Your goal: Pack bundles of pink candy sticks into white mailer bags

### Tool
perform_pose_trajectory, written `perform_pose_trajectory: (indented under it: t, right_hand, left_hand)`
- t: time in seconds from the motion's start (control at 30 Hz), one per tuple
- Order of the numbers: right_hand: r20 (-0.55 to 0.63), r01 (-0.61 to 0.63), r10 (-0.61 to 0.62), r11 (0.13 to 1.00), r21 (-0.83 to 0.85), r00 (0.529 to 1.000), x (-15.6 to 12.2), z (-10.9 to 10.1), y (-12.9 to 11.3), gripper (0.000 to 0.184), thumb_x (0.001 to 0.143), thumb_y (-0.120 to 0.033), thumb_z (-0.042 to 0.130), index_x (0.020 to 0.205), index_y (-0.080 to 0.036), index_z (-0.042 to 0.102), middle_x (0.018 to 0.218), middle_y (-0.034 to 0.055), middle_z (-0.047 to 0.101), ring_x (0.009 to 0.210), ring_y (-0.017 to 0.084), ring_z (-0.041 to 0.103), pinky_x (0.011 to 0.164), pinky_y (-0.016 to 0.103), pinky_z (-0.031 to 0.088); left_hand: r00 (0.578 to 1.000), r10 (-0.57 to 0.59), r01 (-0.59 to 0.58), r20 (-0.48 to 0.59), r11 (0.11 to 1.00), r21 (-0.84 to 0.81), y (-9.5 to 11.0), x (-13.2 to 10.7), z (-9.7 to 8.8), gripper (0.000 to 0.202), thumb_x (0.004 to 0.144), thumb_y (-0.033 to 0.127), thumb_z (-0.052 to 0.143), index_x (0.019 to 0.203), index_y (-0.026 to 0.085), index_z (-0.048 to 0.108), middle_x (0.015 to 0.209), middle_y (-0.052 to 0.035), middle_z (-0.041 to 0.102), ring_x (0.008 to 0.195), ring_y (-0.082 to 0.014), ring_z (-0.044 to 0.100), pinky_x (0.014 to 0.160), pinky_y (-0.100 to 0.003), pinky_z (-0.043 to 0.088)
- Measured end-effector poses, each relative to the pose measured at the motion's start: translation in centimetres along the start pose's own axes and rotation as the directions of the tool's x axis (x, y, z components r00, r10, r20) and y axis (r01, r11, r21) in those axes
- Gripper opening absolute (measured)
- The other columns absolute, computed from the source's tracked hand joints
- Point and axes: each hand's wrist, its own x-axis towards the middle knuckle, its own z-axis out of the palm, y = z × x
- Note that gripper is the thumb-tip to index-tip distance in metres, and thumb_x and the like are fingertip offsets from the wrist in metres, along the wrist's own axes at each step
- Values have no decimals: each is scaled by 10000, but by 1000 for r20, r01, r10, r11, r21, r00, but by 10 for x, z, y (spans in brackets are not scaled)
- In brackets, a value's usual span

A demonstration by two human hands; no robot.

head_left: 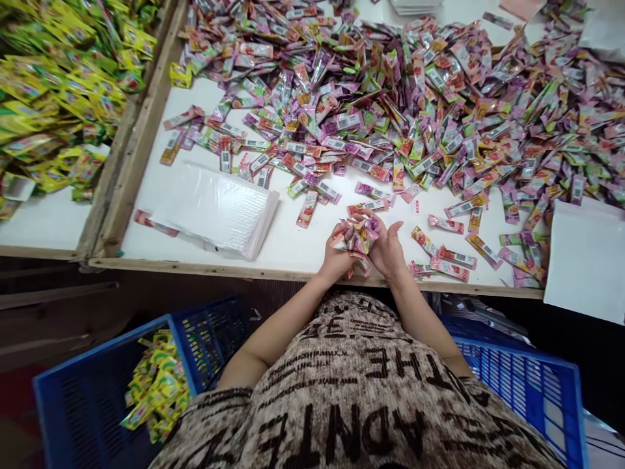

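Both my hands meet at the table's front edge around a bundle of pink and purple sachets. My left hand is closed on the bundle's left side. My right hand wraps its right side, thumb raised. A big heap of the same small sachets covers the white table beyond my hands. Loose sachets lie just right of my hands.
A stack of white bubble mailers lies left of my hands, another white mailer at right. Yellow-green sachets fill the neighbouring table. A blue crate with yellow sachets stands lower left, another blue crate lower right.
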Motion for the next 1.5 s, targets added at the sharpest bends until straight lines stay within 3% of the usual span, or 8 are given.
perform_pose_trajectory:
  t: [0.3, 0.5, 0.77, 1.2, 1.3, 1.37, 1.43, 1.5]
  right_hand:
    - [-292, 111, -176, 968, -227, 940, -5, 1, 20, 426, 788, -470, 737, 1136, -225, 728, 1205, 33, 729, 1172, 231, 640, 1093, 425, 469]
    - [50, -9, 35, 890, -456, 998, -11, -2, -6, 742, 886, -719, 485, 1446, -235, 537, 1368, 68, 641, 1286, 285, 578, 1085, 507, 474]
    - [38, -3, 64, 541, -841, 997, -6, 8, -15, 1449, 413, -463, 958, 1605, -186, 182, 1567, 204, 390, 1425, 427, 399, 1154, 578, 346]
    - [-158, 6, -112, 833, -553, 981, -5, -4, -16, 732, 463, -193, 772, 1179, -166, 620, 936, 21, 727, 833, 233, 677, 820, 392, 566]
    - [-201, -136, 84, 956, -260, 976, -7, -11, -19, 458, 520, -255, 728, 962, -177, 638, 789, 27, 715, 664, 209, 652, 616, 348, 560]
    - [-125, -254, 241, 962, -102, 963, -11, -17, -22, 359, 547, -287, 684, 886, -178, 635, 804, 65, 726, 656, 213, 653, 541, 323, 530]
    - [-32, -315, 315, 949, -11, 949, -17, -23, -24, 343, 552, -303, 637, 874, -183, 641, 895, 98, 743, 695, 214, 652, 518, 306, 509]
    - [47, -341, 339, 939, 39, 940, -23, -28, -23, 399, 558, -326, 585, 925, -184, 653, 975, 115, 745, 704, 202, 626, 499, 292, 480]
  left_hand:
    - [879, -458, 469, 137, 770, -433, 22, 0, 7, 569, 399, 158, 931, 902, 142, 665, 835, -48, 754, 837, -264, 726, 806, -397, 575]
    - [863, -495, 485, 99, 759, -435, 18, -4, 7, 493, 443, 195, 933, 855, 148, 667, 712, -9, 708, 616, -178, 665, 603, -302, 541]
    - [808, -579, 576, 114, 732, -365, 40, -9, 16, 243, 604, 167, 799, 825, 133, 705, 627, 1, 646, 587, -148, 625, 515, -231, 485]
    - [871, -396, 491, 291, 719, -491, 64, -19, 19, 581, 802, 707, 642, 1157, 250, 699, 1134, -91, 735, 1059, -250, 679, 856, -339, 570]
    - [836, -430, 515, 342, 830, -215, 70, -11, -1, 674, 713, 780, 664, 1095, 228, 730, 1056, -132, 740, 966, -284, 693, 750, -357, 571]
    - [914, -365, 352, 175, 930, 106, 76, 1, -33, 561, 729, 695, 708, 1002, 208, 753, 964, -115, 744, 898, -267, 692, 752, -363, 560]
    - [991, -30, 93, -131, 857, 507, 81, 15, -79, 378, 793, 559, 689, 916, 207, 752, 912, -68, 738, 891, -235, 668, 844, -381, 541]
    - [935, 162, 91, -316, 752, 652, 83, 27, -132, 277, 854, 388, 627, 1027, 192, 719, 1124, -84, 696, 1104, -251, 581, 1069, -457, 408]
